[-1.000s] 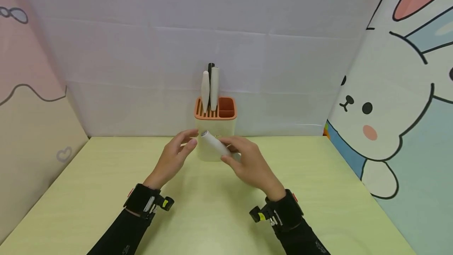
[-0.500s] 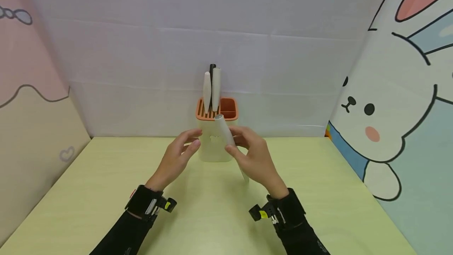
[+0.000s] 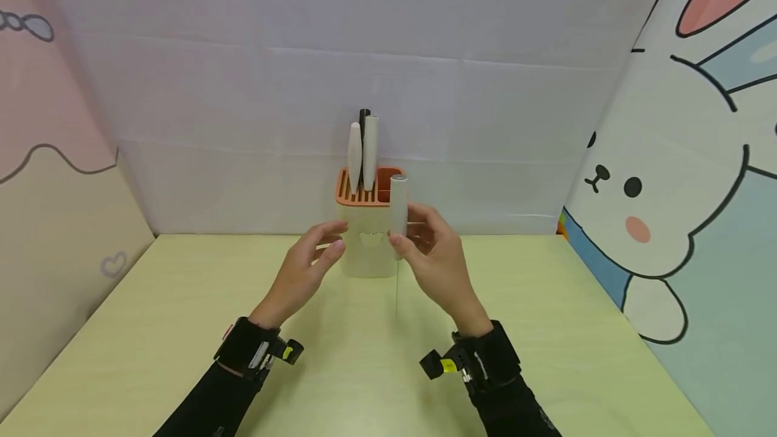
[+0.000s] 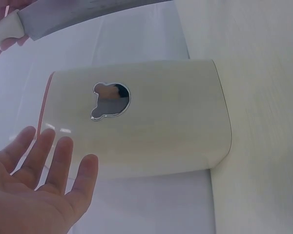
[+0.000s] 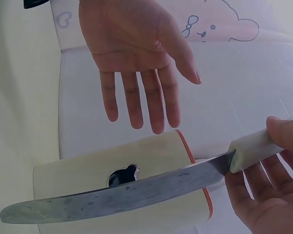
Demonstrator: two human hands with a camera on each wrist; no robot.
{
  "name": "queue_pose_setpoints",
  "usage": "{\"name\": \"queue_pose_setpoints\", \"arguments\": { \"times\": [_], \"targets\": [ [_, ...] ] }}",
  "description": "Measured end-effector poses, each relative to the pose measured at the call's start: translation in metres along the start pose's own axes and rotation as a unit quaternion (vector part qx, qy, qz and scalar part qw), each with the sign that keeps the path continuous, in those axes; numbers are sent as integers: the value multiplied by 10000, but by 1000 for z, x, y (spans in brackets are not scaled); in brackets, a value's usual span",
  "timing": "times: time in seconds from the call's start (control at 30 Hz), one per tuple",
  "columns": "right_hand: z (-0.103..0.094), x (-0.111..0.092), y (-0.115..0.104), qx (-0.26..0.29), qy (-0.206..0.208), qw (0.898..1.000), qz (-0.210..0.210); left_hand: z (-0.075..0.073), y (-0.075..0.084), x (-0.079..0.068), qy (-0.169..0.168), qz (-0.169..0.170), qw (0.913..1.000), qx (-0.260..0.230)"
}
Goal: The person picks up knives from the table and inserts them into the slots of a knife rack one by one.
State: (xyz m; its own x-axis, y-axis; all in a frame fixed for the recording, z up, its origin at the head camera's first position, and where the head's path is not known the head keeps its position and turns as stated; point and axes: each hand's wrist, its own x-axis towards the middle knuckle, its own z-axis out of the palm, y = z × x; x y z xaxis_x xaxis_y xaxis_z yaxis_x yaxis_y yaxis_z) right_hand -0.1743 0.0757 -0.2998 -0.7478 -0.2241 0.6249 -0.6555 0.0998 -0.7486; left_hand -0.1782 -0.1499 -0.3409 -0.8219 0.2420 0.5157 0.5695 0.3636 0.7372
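Observation:
My right hand (image 3: 436,258) pinches a knife by its white handle (image 3: 398,206) between thumb and fingers. The handle points up, and the thin blade (image 5: 122,192) hangs down in front of the knife block's right side. My left hand (image 3: 308,274) stays at the block's left front, fingers relaxed and holding nothing; in the right wrist view its palm faces the camera. The cream knife block (image 3: 367,258) has an orange slotted top and a shiny bear-shaped badge (image 4: 111,101). Two white-handled tools (image 3: 355,157) and a black-handled one (image 3: 364,115) stand in its slots.
The block stands on a pale yellow-green table (image 3: 340,369) near its back edge, close to a white sheet backdrop (image 3: 255,106). Cartoon-printed panels flank the table, a rabbit panel (image 3: 668,208) on the right. An open orange compartment (image 3: 384,181) takes up the block top's right side.
The knife in my right hand has turned from leaning left to upright, and its handle has shifted right and up. My left hand has barely moved.

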Motion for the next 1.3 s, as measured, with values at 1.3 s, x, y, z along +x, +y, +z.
{"name": "queue_pose_setpoints", "arguments": {
  "times": [1.3],
  "targets": [
    [2, -6, -2, 691, 32, 9975, 141, 8, 40, 30, 171, 744, 9967, -283]
  ]
}}
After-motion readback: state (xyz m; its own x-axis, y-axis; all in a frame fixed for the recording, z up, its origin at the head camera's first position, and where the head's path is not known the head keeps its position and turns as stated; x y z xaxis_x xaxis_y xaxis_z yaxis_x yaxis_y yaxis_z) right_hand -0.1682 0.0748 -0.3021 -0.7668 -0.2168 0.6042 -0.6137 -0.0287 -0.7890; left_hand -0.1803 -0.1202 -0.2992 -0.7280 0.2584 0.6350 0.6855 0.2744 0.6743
